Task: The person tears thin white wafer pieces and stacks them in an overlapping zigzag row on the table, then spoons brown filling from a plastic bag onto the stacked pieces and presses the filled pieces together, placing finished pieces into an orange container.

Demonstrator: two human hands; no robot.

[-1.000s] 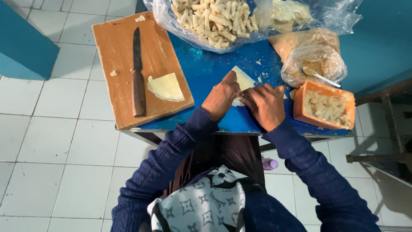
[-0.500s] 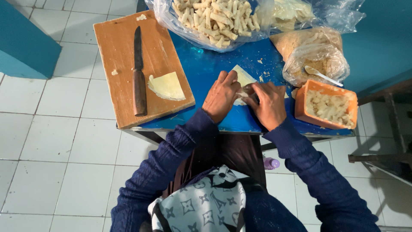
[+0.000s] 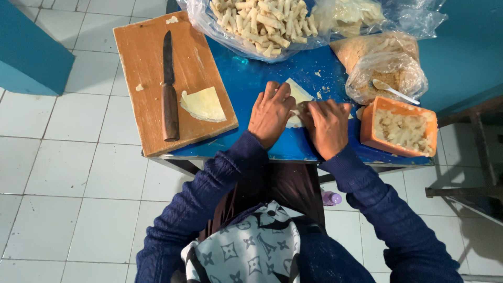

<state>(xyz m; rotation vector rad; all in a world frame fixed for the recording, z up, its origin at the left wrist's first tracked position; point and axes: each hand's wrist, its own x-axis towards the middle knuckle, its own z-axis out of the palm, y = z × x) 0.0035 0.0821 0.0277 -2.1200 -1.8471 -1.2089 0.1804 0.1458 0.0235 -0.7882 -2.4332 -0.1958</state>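
Two hands press a pale wrapper sheet on a blue table.

On the left, a wooden cutting board (image 3: pixel 146 63) carries a dark-handled knife (image 3: pixel 168 89) and a stack of pale wrappers (image 3: pixel 204 104). At centre, the left hand (image 3: pixel 271 111) lies flat with fingers spread on the wrapper sheet (image 3: pixel 297 94), gripping nothing; the right hand (image 3: pixel 328 126), touching it, curls its fingers onto the sheet's edge. Behind sits a clear bag of rolled pieces (image 3: pixel 262 23). On the right stands an orange tub of filling (image 3: pixel 399 128) by a crumb bag with a spoon (image 3: pixel 394 90).
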